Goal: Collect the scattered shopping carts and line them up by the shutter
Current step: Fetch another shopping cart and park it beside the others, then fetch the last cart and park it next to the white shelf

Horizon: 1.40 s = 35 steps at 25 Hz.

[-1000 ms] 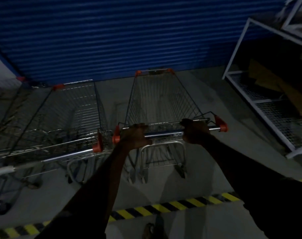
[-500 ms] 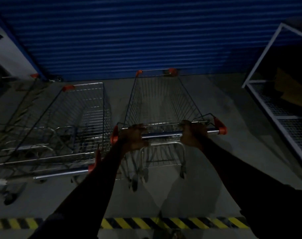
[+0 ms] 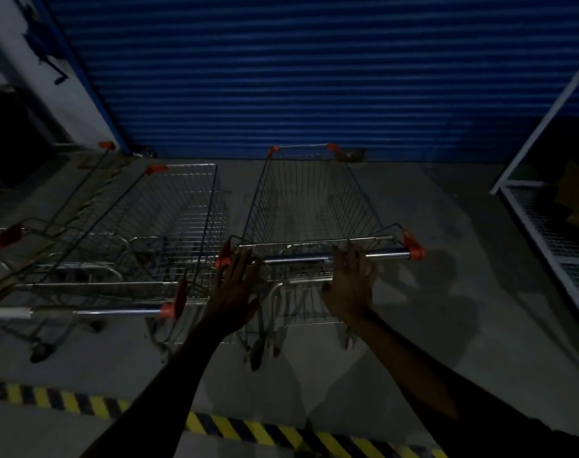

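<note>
A wire shopping cart (image 3: 309, 206) with orange corner caps stands nose-first against the blue roller shutter (image 3: 298, 71). Its chrome handle bar (image 3: 385, 255) runs across the middle of the view. My left hand (image 3: 233, 287) is just behind the bar's left end with fingers straight and spread, fingertips at the bar. My right hand (image 3: 352, 282) is behind the bar's middle, fingers loosely extended toward it, gripping nothing. A second cart (image 3: 143, 233) is parked parallel on the left, and a third cart (image 3: 50, 206) lies further left, partly cut off.
A white metal rack (image 3: 545, 206) with mesh shelves stands at the right. A yellow-and-black hazard stripe (image 3: 248, 431) crosses the concrete floor near my feet. A white wall and blue shutter frame (image 3: 83, 90) rise at the left.
Both hands gripped the cart's handle bar before; now they have let go and opened, drawn slightly back. The cart stands closer to the shutter.
</note>
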Each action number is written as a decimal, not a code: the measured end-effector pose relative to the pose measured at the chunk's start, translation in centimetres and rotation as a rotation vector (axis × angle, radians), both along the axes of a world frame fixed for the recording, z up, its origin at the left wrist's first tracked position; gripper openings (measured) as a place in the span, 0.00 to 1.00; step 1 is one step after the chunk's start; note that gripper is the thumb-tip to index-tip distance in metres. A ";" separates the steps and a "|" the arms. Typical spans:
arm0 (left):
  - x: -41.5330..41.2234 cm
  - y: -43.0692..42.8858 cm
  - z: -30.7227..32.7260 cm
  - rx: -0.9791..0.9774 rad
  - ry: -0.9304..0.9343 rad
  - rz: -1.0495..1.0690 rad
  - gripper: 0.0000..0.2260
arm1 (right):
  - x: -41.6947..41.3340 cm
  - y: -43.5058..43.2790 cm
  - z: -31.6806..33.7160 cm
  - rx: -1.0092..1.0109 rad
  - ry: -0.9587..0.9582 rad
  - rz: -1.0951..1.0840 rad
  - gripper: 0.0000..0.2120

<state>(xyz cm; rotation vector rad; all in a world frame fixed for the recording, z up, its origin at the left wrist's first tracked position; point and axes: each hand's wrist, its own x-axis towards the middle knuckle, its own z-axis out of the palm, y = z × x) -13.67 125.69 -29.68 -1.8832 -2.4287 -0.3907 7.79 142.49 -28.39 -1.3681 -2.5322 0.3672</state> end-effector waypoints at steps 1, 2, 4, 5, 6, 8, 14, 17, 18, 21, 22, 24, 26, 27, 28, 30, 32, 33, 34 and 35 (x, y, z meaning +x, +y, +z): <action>0.2 -0.7 -0.3 -0.010 -0.028 0.014 0.42 | 0.4 -0.6 0.1 -0.038 -0.015 0.031 0.44; 0.6 -1.4 -0.3 -0.027 -0.042 0.015 0.43 | 0.9 -1.1 0.4 -0.065 -0.039 0.059 0.46; 0.9 -2.6 -0.4 -0.072 -0.048 -0.002 0.41 | 1.8 -1.8 1.2 -0.110 -0.050 0.081 0.46; 1.2 -3.1 -0.4 -0.095 -0.055 -0.004 0.40 | 2.3 -2.4 1.9 -0.133 -0.029 0.081 0.46; 1.5 -3.7 -0.1 -0.119 -0.061 0.001 0.40 | 2.7 -3.2 2.6 -0.157 -0.004 0.074 0.44; 2.1 -5.0 0.8 -0.131 -0.091 -0.003 0.39 | 3.7 -5.5 3.8 -0.165 0.065 0.029 0.41; 4.9 -8.1 3.7 -0.046 -0.292 -0.119 0.36 | 8.6 -13.7 5.9 -0.143 0.259 -0.125 0.37; 7.8 -10.4 5.4 0.009 -0.339 -0.213 0.34 | 11.5 -17.5 5.8 -0.117 0.275 -0.202 0.41; 8.8 -10.9 5.9 0.021 -0.365 -0.216 0.34 | 12.6 -18.4 5.7 -0.125 0.263 -0.217 0.39; 11.8 -12.8 6.7 0.022 -0.391 -0.277 0.35 | 16.4 -22.4 6.9 -0.126 0.225 -0.272 0.33; 13.0 -13.4 6.8 0.003 -0.381 -0.293 0.35 | 17.8 -23.6 7.1 -0.120 0.214 -0.291 0.33; 15.4 -14.6 7.2 -0.010 -0.378 -0.312 0.35 | 20.3 -25.7 7.3 -0.114 0.197 -0.318 0.33; 17.3 -15.8 7.4 -0.018 -0.407 -0.343 0.34 | 22.2 -28.2 8.0 -0.113 0.176 -0.338 0.33; 18.5 -16.6 7.5 -0.027 -0.419 -0.356 0.34 | 23.3 -29.5 8.4 -0.110 0.184 -0.352 0.32; 19.6 -17.6 7.7 -0.037 -0.432 -0.362 0.32 | 24.3 -30.7 8.6 -0.105 0.205 -0.359 0.32; 21.7 -19.7 7.6 -0.025 -0.442 -0.384 0.30 | 26.5 -33.8 9.1 -0.092 0.225 -0.383 0.32; 23.8 -21.8 7.6 -0.008 -0.463 -0.431 0.29 | 28.6 -37.1 9.5 -0.069 0.251 -0.416 0.31; 24.8 -22.8 7.6 -0.002 -0.477 -0.469 0.29 | 29.5 -38.8 9.6 -0.060 0.262 -0.437 0.31; 25.7 -23.9 7.7 -0.001 -0.481 -0.506 0.28 | 30.4 -40.5 9.7 -0.043 0.276 -0.463 0.31; 26.6 -24.7 7.8 0.001 -0.475 -0.541 0.28 | 31.2 -42.3 9.7 -0.023 0.288 -0.496 0.31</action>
